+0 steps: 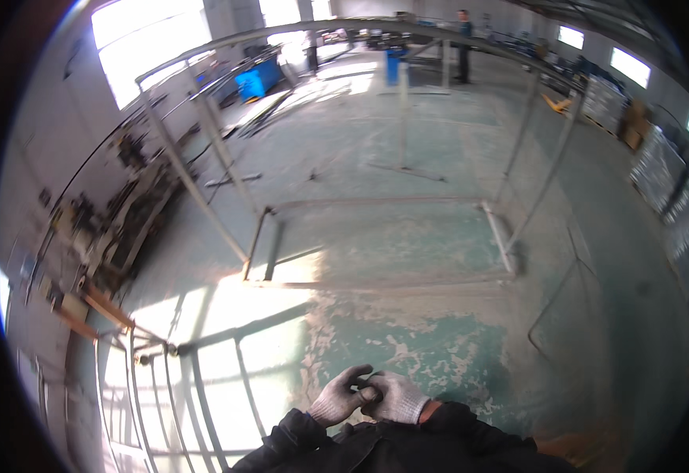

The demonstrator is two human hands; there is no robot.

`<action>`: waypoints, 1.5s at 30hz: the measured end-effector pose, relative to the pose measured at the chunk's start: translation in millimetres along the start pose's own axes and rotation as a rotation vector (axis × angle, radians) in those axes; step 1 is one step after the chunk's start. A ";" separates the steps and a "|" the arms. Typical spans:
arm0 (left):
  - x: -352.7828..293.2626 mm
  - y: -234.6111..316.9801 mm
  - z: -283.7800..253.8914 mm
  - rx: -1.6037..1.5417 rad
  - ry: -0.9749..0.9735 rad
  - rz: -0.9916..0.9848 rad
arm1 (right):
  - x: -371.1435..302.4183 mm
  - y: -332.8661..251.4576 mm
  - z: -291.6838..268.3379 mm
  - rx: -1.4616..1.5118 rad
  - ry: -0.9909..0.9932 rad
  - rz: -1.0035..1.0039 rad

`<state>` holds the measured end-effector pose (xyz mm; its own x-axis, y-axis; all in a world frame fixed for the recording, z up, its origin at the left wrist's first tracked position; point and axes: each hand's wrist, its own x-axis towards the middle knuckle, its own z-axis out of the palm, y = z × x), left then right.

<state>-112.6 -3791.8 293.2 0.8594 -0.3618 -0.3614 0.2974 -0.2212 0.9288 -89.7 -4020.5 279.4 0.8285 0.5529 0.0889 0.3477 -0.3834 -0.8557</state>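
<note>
My left hand [339, 398] and my right hand [397, 399] meet low in front of my body, both in pale knitted work gloves with greyed fingers. Their fingers curl in and press together at the fingertips. Whatever may lie between them is hidden or too small to name. Beyond my hands stands a large metal frame of pale tubes, its near bottom bar [380, 284] lying along the floor. Neither hand touches that frame.
At left stand a rack with orange-brown arms [108, 303] and machinery [135, 217] along the wall. A bent thin rod [553, 296] lies at right. Wrapped stacks [664, 169] line the right wall. A blue cabinet [258, 79] and a standing person [463, 47] are far off.
</note>
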 end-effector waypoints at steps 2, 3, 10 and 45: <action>-26.0 -15.7 -41.0 -0.022 0.059 0.007 | 49.0 -26.7 39.2 0.045 -0.115 -0.050; -33.6 -23.8 -59.9 -0.059 0.099 -0.006 | 72.6 -36.8 57.2 -0.002 -0.182 -0.027; -47.1 -95.4 -217.6 -0.393 0.455 -0.011 | 242.5 -54.9 191.2 0.037 -0.272 0.037; -40.8 -116.1 -1319.3 -0.085 0.695 -0.259 | 1234.8 -283.1 715.2 0.606 -0.685 0.530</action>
<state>366.7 -2556.6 308.9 0.8137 0.3545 -0.4607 0.5334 -0.1405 0.8341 520.9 -2700.2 266.7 0.3196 0.7950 -0.5155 -0.4200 -0.3689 -0.8292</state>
